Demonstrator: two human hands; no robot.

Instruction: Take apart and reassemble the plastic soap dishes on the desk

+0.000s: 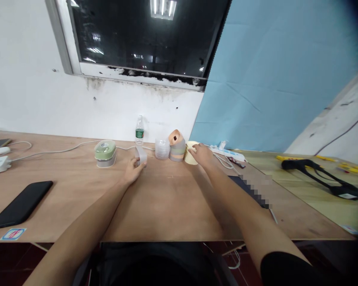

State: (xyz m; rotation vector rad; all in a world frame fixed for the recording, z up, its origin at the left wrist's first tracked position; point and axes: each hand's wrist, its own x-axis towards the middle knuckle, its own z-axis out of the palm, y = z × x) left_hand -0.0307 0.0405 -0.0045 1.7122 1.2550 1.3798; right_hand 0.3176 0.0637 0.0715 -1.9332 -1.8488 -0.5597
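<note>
Brown wood-grain tabletop (pixel 170 216), front edge toward the wearer. Nearest, at left: a square sticker (pixel 13 234) at the edge and a black smartphone (pixel 22 204) lying flat, set at a slant. Beyond the right forearm, a dark flat object (pixel 246 188), partly pixelated; identity unclear.

Farther in, the left hand (pixel 135 171) pinches a translucent whitish curved piece (pixel 141 155) between thumb and fingers, upright, over the middle-left of the table. The right hand (pixel 202 154) has its fingers bent at the rim of a pale-yellow cylindrical container (pixel 191 157), which stands toward the back; cannot tell whether they press together on it.

Just left of that container: a banded grey, green and peach stack (pixel 177 153), a tilted peach piece with a dark square hole (pixel 173 135) on top. Next, clear plastic containers (pixel 162 149). Farther left, a green-lidded lunch box (pixel 105 153). Behind, a green-labelled bottle (pixel 139 133) upright near the white wall (pixel 119 105); above, a dark window (pixel 149 39).
</note>
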